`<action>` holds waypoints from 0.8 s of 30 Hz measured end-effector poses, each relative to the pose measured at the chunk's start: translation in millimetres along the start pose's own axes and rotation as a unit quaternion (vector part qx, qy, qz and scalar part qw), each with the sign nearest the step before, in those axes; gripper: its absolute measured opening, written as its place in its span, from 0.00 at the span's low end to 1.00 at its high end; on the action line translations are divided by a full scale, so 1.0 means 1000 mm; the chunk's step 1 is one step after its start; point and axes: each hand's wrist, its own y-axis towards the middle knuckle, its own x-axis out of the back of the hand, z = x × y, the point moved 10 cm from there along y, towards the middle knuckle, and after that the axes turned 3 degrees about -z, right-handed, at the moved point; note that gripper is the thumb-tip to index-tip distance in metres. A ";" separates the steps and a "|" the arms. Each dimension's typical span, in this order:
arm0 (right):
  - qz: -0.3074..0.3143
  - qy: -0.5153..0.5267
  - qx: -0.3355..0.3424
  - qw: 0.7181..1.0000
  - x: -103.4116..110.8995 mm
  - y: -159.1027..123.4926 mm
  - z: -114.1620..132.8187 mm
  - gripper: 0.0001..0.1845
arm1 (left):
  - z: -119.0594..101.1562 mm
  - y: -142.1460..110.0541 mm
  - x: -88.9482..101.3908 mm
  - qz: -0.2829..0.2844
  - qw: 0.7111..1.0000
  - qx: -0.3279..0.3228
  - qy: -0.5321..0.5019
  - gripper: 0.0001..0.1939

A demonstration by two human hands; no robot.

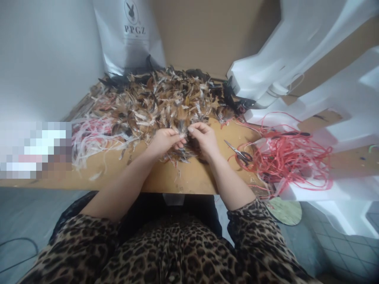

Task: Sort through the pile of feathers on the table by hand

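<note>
In the head view, a broad heap of brown, cream and black feathers point(166, 94) covers the back and middle of the wooden table point(195, 181). At the heap's front edge my left hand point(167, 141) pinches a small feather point(182, 128) by its pale, fluffy end. My right hand point(204, 138) is close on the right side of that feather, thumb and forefinger pressed together. Whether anything fine lies between the right fingertips is too small to make out. More loose feathers lie under and between both hands.
Scissors point(239, 153) lie right of my right hand, beside a tangle of red cord point(293, 157). White and pink strands point(94, 138) lie at the left. A white printed bag point(130, 43) stands behind the heap. White foam pieces point(254, 75) stand at the right.
</note>
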 end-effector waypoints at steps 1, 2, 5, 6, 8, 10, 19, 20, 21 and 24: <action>0.005 -0.007 -0.002 1.000 -0.002 -0.001 -0.001 0.15 | 0.000 0.000 -0.001 0.005 1.000 0.001 -0.001 0.10; 0.010 -0.011 -0.006 1.000 -0.003 -0.002 -0.002 0.15 | 0.001 0.000 -0.002 0.007 1.000 0.004 -0.003 0.10; 0.017 -0.013 -0.017 1.000 -0.005 -0.001 -0.008 0.16 | 0.006 0.001 -0.001 0.006 1.000 0.021 -0.008 0.10; 0.018 -0.011 -0.020 1.000 -0.005 0.000 -0.009 0.16 | 0.008 0.001 -0.001 0.006 1.000 0.025 -0.013 0.10; 0.022 0.003 -0.024 0.999 -0.004 0.001 -0.010 0.16 | 0.011 0.001 -0.002 0.013 0.998 0.041 -0.044 0.10; 0.032 0.026 -0.027 0.999 -0.005 0.001 -0.010 0.15 | 0.014 0.000 -0.003 0.018 0.993 0.069 -0.093 0.09; 0.082 0.050 -0.015 0.995 -0.015 0.001 -0.014 0.15 | 0.028 0.000 -0.012 0.067 0.958 0.160 -0.228 0.01; 0.077 0.055 -0.028 0.995 -0.014 0.002 -0.017 0.15 | 0.027 0.001 -0.012 0.063 0.961 0.149 -0.224 0.02; 0.071 0.060 -0.040 0.995 -0.014 0.002 -0.021 0.16 | 0.025 0.003 -0.010 0.052 0.966 0.132 -0.217 0.03; 0.045 0.059 -0.056 0.996 -0.012 0.002 -0.025 0.18 | 0.016 0.006 0.001 0.000 0.985 0.061 -0.163 0.07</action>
